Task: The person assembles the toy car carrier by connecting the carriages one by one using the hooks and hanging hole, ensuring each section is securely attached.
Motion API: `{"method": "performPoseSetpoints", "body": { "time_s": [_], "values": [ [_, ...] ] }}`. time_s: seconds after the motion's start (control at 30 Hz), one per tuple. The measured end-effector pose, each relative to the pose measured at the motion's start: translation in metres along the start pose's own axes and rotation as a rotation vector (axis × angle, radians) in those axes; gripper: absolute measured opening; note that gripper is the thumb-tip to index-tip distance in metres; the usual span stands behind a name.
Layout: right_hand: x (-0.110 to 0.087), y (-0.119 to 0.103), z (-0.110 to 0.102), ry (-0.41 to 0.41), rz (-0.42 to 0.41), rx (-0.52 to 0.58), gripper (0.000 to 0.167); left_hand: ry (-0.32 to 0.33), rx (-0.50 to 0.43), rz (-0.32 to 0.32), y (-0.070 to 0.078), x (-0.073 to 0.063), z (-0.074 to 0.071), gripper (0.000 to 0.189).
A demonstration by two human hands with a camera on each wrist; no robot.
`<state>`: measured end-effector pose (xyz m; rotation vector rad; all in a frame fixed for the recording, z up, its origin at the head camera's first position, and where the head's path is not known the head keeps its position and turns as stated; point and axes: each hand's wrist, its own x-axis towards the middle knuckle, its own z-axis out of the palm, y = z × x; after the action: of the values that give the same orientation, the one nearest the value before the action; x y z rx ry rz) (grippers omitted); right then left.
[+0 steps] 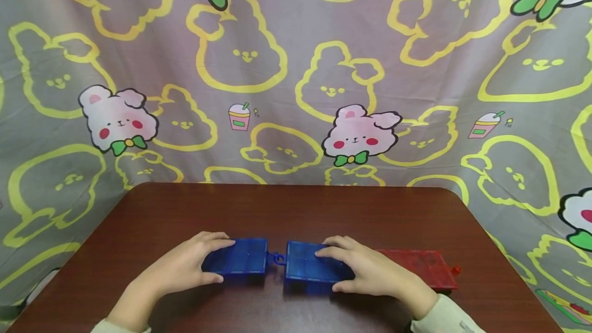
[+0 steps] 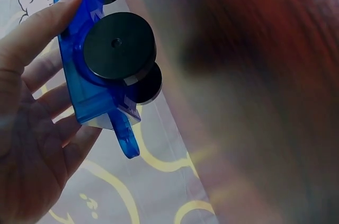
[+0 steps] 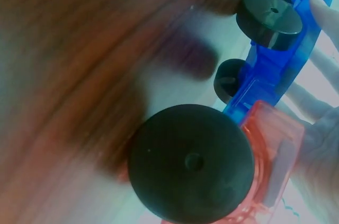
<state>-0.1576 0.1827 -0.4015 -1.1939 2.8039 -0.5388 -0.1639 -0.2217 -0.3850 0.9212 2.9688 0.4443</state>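
Two translucent blue toy train cars lie end to end on the table. My left hand [image 1: 182,266] grips the left blue car [image 1: 247,255] across its width, thumb on the near side and fingers on the far side. In the left wrist view its black wheels [image 2: 121,49] and a blue coupling hook [image 2: 127,142] show. My right hand [image 1: 372,270] holds the right blue car [image 1: 302,261] the same way, one finger lying on top. Between the cars, a blue coupling ring [image 1: 278,258] meets the end of the right car.
A translucent red toy car [image 1: 418,263] with black wheels stands behind my right wrist, a small red coupling at its right end. The dark brown table [image 1: 296,209] ends at a patterned curtain [image 1: 277,107].
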Motion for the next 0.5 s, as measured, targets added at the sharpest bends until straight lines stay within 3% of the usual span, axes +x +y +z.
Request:
{"method": "performPoseSetpoints", "body": {
  "time_s": [0.5],
  "values": [
    [0.011, 0.003, -0.003, -0.033, 0.017, -0.029, 0.060, -0.006, 0.007, 0.004, 0.002, 0.002, 0.002, 0.064]
  ]
}}
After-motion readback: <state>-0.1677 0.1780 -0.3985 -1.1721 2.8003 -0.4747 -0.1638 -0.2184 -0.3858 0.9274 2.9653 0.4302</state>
